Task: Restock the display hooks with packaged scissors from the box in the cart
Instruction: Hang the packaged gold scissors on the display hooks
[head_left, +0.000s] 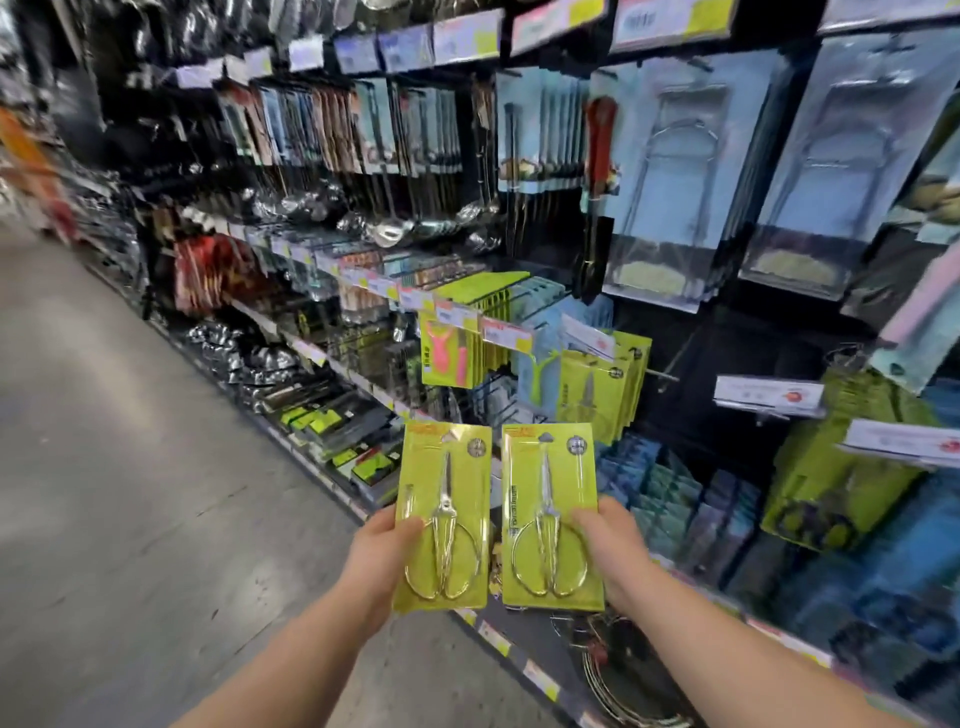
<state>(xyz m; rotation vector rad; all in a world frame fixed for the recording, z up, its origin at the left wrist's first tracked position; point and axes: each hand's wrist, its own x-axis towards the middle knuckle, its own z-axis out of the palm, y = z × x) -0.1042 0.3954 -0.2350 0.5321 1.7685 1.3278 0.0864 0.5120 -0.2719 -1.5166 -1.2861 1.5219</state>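
Two packs in the air, one per hand! The left hand (382, 545) grips the left scissor pack (444, 514) by its lower edge, thumb across the front. The right hand (608, 545) grasps the right scissor pack (550, 514) the same way. Both cards stand upright, side by side, just below and left of the hanging scissor packs (597, 395), the stocked hook that marks the target.

So some stock is up. These two are not hung, and neither card's hang hole is at a peg yet. The cart and box are out of view, so I can't say how many remain.

Just right of the hanging scissor packs a bare hook (662, 375) pokes out; it looks empty, though the blur makes that a guess. To their left hang a green peeler (540, 376) and a pink peeler pack (447, 356). A price tag (587, 335) juts out right above them and may crowd the approach. Below them sit blue packages (670, 499).
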